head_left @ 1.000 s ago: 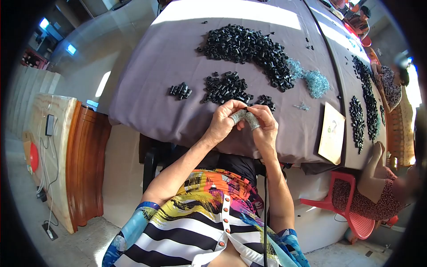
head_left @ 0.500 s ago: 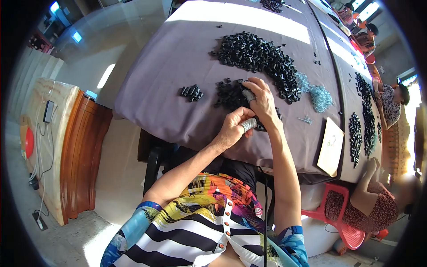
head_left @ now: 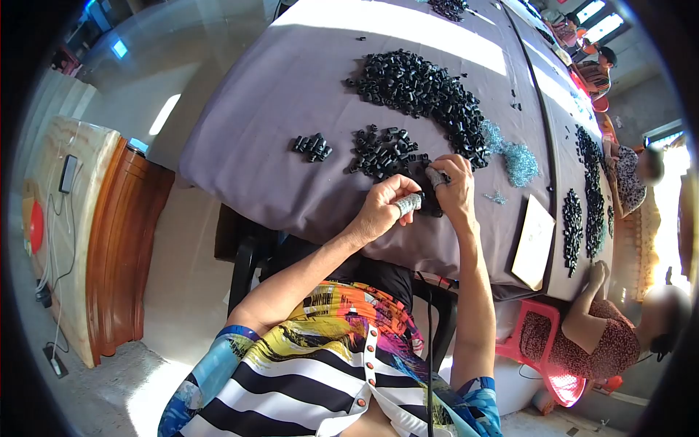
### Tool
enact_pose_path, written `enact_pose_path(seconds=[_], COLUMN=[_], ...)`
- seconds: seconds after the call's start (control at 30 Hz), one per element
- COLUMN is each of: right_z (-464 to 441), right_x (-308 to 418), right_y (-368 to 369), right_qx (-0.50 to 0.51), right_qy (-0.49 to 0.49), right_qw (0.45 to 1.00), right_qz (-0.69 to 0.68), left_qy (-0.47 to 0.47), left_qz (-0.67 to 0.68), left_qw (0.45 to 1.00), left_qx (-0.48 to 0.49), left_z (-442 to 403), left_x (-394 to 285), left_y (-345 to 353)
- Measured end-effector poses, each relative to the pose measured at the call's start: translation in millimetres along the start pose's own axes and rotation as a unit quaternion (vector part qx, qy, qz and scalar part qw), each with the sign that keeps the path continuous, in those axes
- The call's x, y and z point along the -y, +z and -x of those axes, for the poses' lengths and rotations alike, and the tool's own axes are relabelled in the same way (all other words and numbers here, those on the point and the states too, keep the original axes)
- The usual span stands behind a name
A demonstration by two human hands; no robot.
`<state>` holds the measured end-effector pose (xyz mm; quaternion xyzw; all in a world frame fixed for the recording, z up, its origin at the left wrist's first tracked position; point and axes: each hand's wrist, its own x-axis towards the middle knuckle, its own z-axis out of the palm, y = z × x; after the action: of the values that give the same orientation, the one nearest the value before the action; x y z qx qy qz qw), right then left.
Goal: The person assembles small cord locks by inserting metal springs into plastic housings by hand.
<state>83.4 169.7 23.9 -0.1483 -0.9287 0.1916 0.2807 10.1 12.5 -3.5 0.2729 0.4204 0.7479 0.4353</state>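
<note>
On the cloth-covered worktop [head_left: 262, 131], the left hand [head_left: 386, 207] pinches a black piece [head_left: 421, 194], while the right hand [head_left: 456, 189], apart, is at a small pile [head_left: 432, 208], grip unclear.

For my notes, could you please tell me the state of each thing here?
Left hand, fingers pinched, apparently on a black piece
Right hand, fingers bent, grip unclear
Large black pile, loose
Middle black pile, loose
Blue heap, loose
Pale board, lying flat
Tablecloth, draped, partly sunlit
Pink chair, occupied

Small parts [head_left: 384, 151] are black, fine bits [head_left: 521, 166] blue, the cloth [head_left: 269, 109] grey-purple, the shirt [head_left: 295, 382] partly striped black-and-white.
</note>
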Motion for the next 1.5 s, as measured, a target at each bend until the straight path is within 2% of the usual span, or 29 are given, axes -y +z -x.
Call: enact_pose_path(seconds=[0.07, 0.33, 0.43, 0.57, 0.63, 0.8, 1.03, 1.07, 1.17, 1.33, 1.43, 1.47, 1.5], right_z=[-8.3, -45.9, -44.6, -30.3, -25.5, -28.6, -47.9, -50.0, -51.8, -44.2, -35.5, -27.5, -21.7], right_x=[4.3, 19.3, 17.5, 5.2, -0.9, -16.3, -13.5, -16.0, -8.0, -14.6, -6.6, -11.6, 5.7], right_y=[0.9, 27.8, 28.0, 18.6, 11.2, 6.2, 32.2, 32.5, 30.0, 37.0, 22.8, 18.5, 5.0], right_qx=[-0.009, 0.038, 0.067, 0.013, -0.018, 0.015, 0.077, 0.095, 0.102, 0.032, -0.098, -0.099, -0.091], right_qy=[0.016, -0.078, -0.043, -0.041, 0.008, 0.076, 0.054, 0.056, 0.013, 0.045, 0.102, 0.134, 0.204], right_qw=[1.0, 0.996, 0.996, 0.999, 1.0, 0.997, 0.993, 0.993, 0.992, 0.998, 0.988, 0.979, 0.952], right_qz=[-0.01, -0.01, -0.036, -0.029, -0.017, -0.001, 0.075, 0.039, 0.07, -0.004, -0.068, -0.117, -0.21], left_qy=[-0.003, -0.014, -0.009, -0.014, -0.016, -0.01, -0.006, -0.009, -0.014, -0.002, -0.01, -0.016, -0.015], left_qz=[-0.004, -0.006, -0.007, 0.007, 0.005, -0.008, -0.027, -0.028, -0.018, -0.039, -0.033, -0.03, -0.023], left_qw=[1.0, 1.0, 1.0, 1.0, 1.0, 1.0, 1.0, 1.0, 1.0, 0.999, 0.999, 0.999, 1.0], left_qx=[0.001, -0.009, -0.004, 0.002, 0.003, 0.005, -0.003, -0.005, -0.01, -0.001, 0.004, 0.002, 0.001], left_z=[0.4, 0.6, 1.1, 1.4, 1.1, 0.2, 0.9, 1.3, 0.7, 0.9, -0.6, 0.1, 1.2], left_x=[-0.2, -3.2, -2.5, -4.1, -3.3, -0.5, -1.2, -1.8, -2.3, -1.0, -1.5, -1.6, -1.4], left_y=[-0.2, 1.0, -0.2, -0.4, -0.1, -0.9, -0.6, -0.2, 2.1, -0.4, -1.4, -1.3, -1.3])
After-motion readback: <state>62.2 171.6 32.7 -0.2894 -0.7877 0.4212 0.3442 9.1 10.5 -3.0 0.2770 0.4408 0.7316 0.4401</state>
